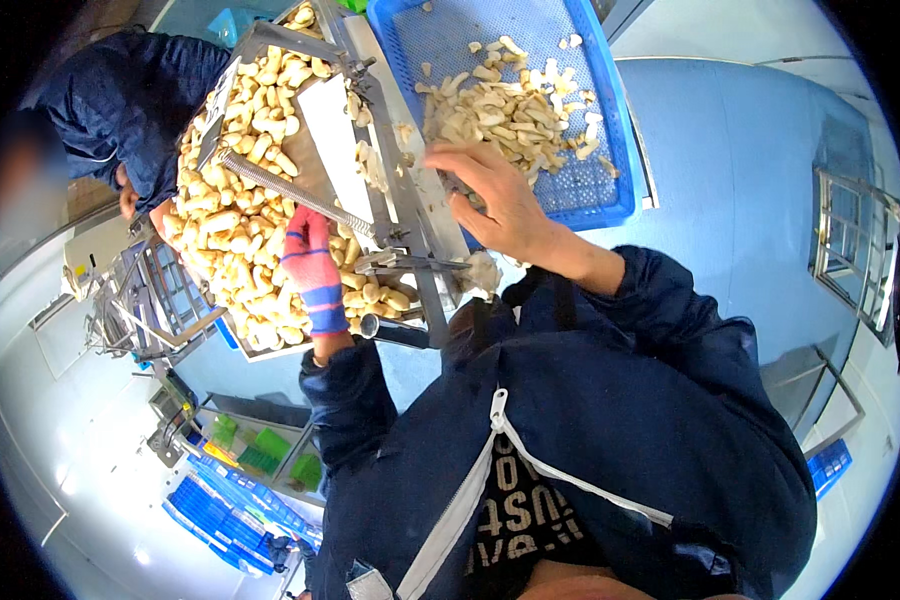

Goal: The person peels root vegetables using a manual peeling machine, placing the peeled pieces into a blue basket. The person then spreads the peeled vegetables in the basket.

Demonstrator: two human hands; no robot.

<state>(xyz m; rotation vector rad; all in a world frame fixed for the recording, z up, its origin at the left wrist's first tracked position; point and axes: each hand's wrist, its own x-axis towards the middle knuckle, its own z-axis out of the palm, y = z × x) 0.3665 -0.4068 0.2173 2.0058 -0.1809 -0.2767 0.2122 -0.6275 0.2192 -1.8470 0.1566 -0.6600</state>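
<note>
My left hand [316,274], in a pink knitted glove with blue stripes, lies at the heap of whole pale mushrooms [247,247], its fingertips beside a coiled metal spring [300,193]. Whether it grips a mushroom is hidden. My bare right hand [499,199] is over the near left rim of a blue perforated plastic basket [622,127], fingers apart and holding nothing visible. Pale mushroom slices [502,112] are piled in the basket. Between my hands runs a metal slicing frame [390,157] with a white board [337,135] and some slices stuck along it.
A person in a dark blue jacket [142,97] is at the far left side of the mushroom heap. A metal tube end [394,331] and a metal lever [420,262] stick out near my body. Stacked blue crates [221,517] and a metal rack [157,285] stand farther off at left.
</note>
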